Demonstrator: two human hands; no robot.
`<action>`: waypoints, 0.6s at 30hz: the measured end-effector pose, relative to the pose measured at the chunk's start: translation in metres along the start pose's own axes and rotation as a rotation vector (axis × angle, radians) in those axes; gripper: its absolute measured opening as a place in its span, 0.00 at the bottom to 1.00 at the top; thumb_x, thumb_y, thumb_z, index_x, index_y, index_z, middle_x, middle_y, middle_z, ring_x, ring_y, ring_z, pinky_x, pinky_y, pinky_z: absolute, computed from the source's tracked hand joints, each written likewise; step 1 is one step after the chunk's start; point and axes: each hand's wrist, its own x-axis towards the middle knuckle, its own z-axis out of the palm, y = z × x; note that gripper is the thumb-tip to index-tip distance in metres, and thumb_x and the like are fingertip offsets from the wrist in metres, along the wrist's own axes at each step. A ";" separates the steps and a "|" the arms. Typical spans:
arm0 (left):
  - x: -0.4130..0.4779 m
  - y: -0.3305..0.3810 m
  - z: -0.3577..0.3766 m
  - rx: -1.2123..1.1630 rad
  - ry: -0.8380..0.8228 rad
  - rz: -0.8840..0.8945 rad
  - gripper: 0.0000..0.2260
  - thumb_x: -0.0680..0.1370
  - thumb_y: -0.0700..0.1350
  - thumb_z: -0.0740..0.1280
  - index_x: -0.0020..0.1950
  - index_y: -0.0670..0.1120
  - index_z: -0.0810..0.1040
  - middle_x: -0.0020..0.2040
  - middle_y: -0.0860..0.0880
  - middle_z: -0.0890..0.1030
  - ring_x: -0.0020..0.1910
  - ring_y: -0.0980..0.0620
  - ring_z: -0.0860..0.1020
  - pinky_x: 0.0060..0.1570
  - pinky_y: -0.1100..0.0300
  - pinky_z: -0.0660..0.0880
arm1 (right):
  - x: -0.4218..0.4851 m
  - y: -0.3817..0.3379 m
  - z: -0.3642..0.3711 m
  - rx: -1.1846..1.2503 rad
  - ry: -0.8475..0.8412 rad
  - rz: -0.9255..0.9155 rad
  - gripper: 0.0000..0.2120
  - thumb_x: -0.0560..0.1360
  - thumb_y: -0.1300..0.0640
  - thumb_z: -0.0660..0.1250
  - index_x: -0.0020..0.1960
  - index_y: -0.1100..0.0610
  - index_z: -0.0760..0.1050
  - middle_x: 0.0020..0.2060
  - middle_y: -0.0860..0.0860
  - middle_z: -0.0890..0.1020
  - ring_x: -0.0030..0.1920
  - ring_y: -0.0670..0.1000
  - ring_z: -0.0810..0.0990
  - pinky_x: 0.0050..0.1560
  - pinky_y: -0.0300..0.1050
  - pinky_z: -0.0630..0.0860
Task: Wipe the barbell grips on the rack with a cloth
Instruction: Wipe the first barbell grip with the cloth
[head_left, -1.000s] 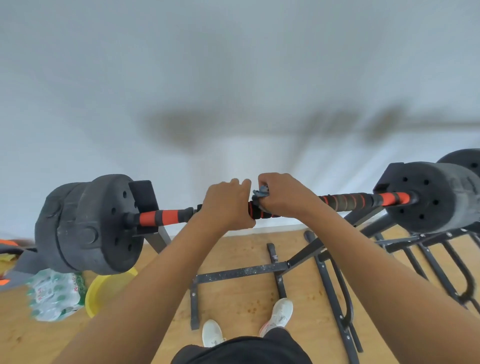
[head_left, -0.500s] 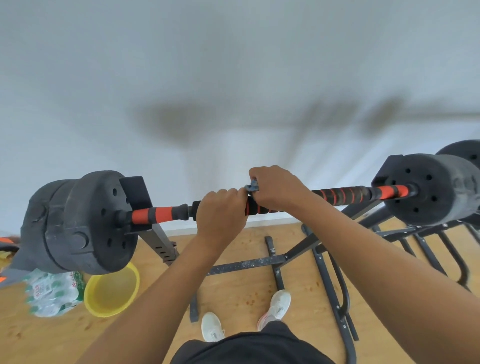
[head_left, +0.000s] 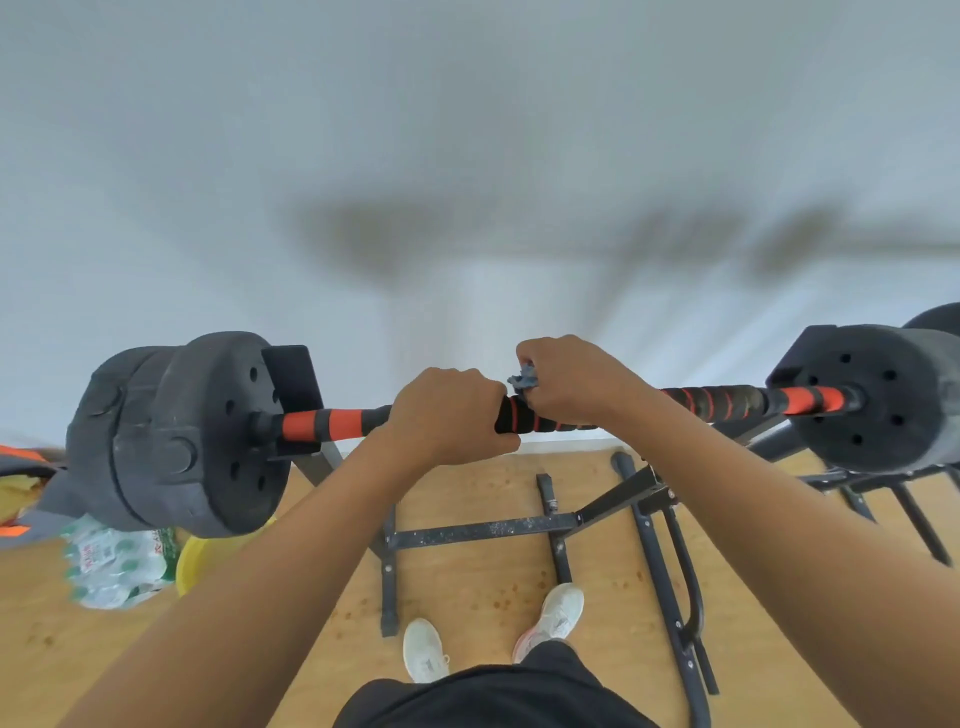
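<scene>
Barbell (head_left: 727, 401) lies across the rack (head_left: 483, 530), black-and-orange striped grip running between two dark weight stacks. Left hand (head_left: 447, 415) wraps the bar just left of centre, fingers curled over the top; what lies under the palm is hidden. Right hand (head_left: 571, 379) sits touching-close beside it, curled round a blue-grey cloth (head_left: 524, 378) pressed on the grip; only a crumpled tuft shows between thumb and knuckles. Right weight stack (head_left: 872, 395) cut off at frame edge. Yellow bowl (head_left: 200, 564) mostly hidden behind left weight stack (head_left: 176, 436). Wall blurred.
</scene>
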 end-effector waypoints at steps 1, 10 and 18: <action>-0.004 0.002 0.007 0.086 0.124 0.018 0.14 0.77 0.59 0.65 0.43 0.48 0.71 0.31 0.54 0.70 0.26 0.52 0.70 0.30 0.59 0.67 | 0.001 -0.001 -0.001 -0.004 -0.007 0.003 0.07 0.74 0.60 0.63 0.39 0.53 0.68 0.33 0.50 0.75 0.33 0.55 0.77 0.32 0.46 0.73; 0.009 0.010 -0.013 -0.101 -0.042 -0.112 0.20 0.72 0.60 0.70 0.54 0.50 0.70 0.40 0.54 0.78 0.38 0.50 0.78 0.38 0.57 0.71 | -0.006 0.002 -0.015 0.112 -0.071 0.030 0.07 0.77 0.55 0.66 0.44 0.56 0.71 0.34 0.50 0.78 0.30 0.51 0.77 0.28 0.44 0.73; 0.005 0.022 0.000 -0.002 0.018 -0.145 0.09 0.77 0.48 0.65 0.39 0.49 0.71 0.31 0.52 0.73 0.26 0.53 0.69 0.32 0.58 0.66 | 0.001 0.007 -0.008 0.164 -0.091 0.032 0.08 0.71 0.61 0.67 0.37 0.56 0.68 0.29 0.50 0.74 0.28 0.50 0.71 0.28 0.44 0.70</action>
